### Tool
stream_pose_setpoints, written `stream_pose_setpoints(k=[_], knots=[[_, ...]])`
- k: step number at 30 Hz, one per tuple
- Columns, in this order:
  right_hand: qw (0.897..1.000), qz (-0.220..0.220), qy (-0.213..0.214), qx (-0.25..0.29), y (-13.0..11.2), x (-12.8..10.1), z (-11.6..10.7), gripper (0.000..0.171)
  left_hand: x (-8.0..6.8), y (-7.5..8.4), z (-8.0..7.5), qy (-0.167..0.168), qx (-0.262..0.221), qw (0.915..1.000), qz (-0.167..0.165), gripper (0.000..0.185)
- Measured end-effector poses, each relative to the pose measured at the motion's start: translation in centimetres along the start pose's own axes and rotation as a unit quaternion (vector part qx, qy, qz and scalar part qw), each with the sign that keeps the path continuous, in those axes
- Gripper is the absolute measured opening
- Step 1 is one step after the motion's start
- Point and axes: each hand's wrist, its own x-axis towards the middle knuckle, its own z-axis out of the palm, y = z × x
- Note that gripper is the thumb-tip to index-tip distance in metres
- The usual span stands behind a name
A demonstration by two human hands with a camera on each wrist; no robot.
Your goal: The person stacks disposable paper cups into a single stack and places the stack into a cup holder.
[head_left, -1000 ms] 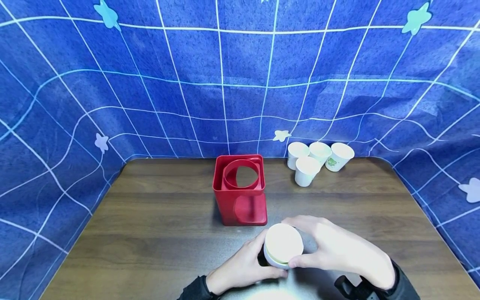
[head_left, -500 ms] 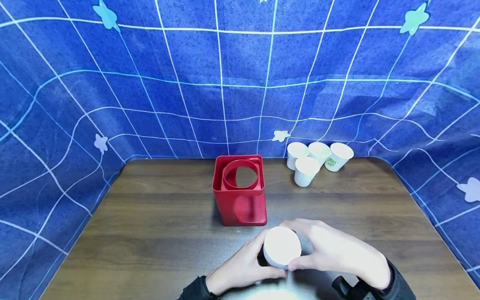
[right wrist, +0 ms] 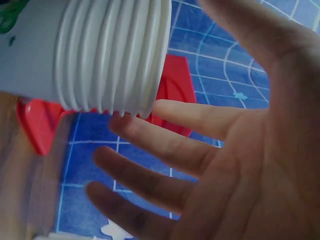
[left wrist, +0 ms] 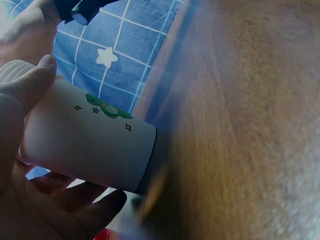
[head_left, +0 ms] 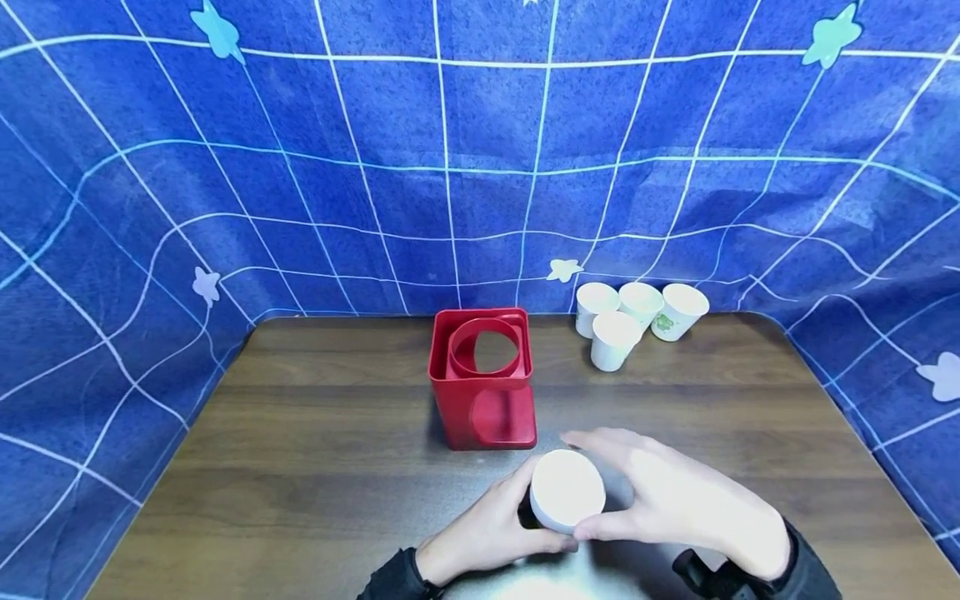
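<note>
Stack: while it stands near the worktop's front edge, the nested stack of white ribbed paper cups (head_left: 567,492) stays upright.
Left hand (head_left: 487,533): fingers curl round it, steadying.
Right hand (head_left: 675,500): fingers spread, cupping its rim.
Behind: red square plastic holder (head_left: 483,379).

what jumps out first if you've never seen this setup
Both hands at the near edge of the table: the left hand grips a stack of white paper cups, and the right hand spreads open beside it. Behind stands a red box; four more cups cluster far right.
</note>
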Motion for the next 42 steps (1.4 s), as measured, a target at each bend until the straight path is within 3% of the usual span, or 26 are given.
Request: stream_pose_setpoints(k=[6, 11, 24, 34, 42], knots=[[0.997, -0.019, 0.046, -0.055, 0.4, -0.3, -0.9, 0.089, 0.0, -0.1, -0.1, 0.008, 0.02, 0.9993, 0.031, 0.08], [0.993, -0.033, 0.085, -0.077, 1.6, -0.4, -1.9, 0.099, 0.0, 0.0, 0.1, 0.006, 0.011, 0.9996, 0.026, 0.081], [0.978, 0.006, 0.165, -0.125, 6.1, 1.0, -4.2, 0.119, 0.2, -0.2, 0.4, 0.01, -0.015, 0.9996, 0.023, 0.077], [0.973, 0.053, 0.179, -0.135, 9.5, 2.8, -4.3, 0.118, 0.2, -0.3, 0.3, 0.011, -0.017, 0.9995, 0.026, 0.077], [0.978, 0.154, 0.124, -0.063, 12.1, 4.3, -3.5, 0.11, 0.2, -0.2, 0.3, 0.007, -0.016, 0.9996, 0.021, 0.076]])
